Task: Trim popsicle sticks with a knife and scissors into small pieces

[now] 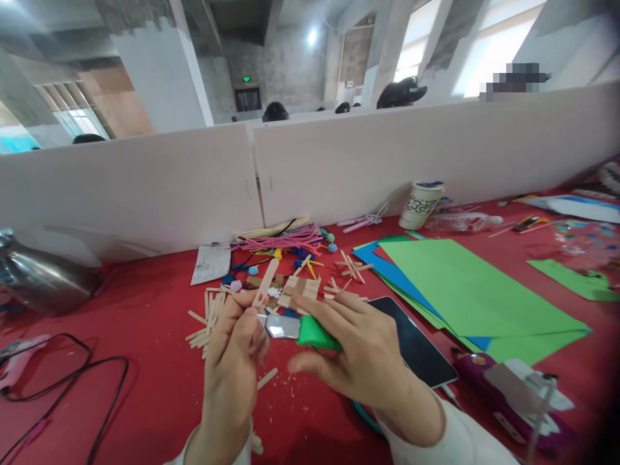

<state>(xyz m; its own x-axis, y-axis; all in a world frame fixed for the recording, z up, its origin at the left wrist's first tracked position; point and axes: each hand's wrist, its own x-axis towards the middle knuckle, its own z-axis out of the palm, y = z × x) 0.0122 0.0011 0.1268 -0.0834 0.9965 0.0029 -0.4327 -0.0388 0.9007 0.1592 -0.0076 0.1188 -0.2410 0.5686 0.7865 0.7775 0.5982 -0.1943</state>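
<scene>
Between its thumb and fingers my left hand (238, 339) pinches a wooden craft stick (267, 279), which points up and away from me. My right hand (356, 349) holds a utility knife by its green handle (314, 332), fingers over the top and thumb below. The metal end of the knife (282, 327) reaches left to the fingers of my left hand, where its tip touches or nearly touches the stick; the contact is partly hidden. Behind my hands lies a panel of joined craft sticks (299, 290), and a pile of loose craft sticks (209, 321) is to the left.
Pink pipe cleaners (283, 239) lie by the white partition (334, 165). Green paper sheets (465, 284), a dark tablet (411, 345) and a purple glue gun (508, 400) are on the right. A paper cup (420, 205) stands behind; a metal kettle (43, 278) and black cable (123, 381) are left.
</scene>
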